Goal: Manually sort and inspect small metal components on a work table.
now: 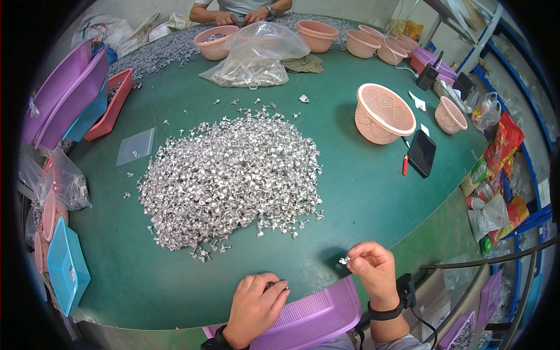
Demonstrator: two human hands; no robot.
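A broad heap of small silver metal parts (227, 175), each with a short stem and flared ends, covers the middle of the green table. My right hand (374, 271) is raised near the table's front edge, and its thumb and fingertips pinch one small silver metal part (344, 261). My left hand (256, 303) rests low at the table edge with its fingers curled. Bits of metal show under its fingertips, but most of what it holds is hidden. Below both hands lies a purple perforated basket (326, 303), partly covered by my left forearm.
Right of the heap are a peach woven basket (382, 116), a black phone (422, 153) and a red lighter (405, 164). Purple tubs (64, 96) and a blue basket (67, 268) line the left. A clear bag (251, 58) lies at the back, before another person's hands (242, 17).
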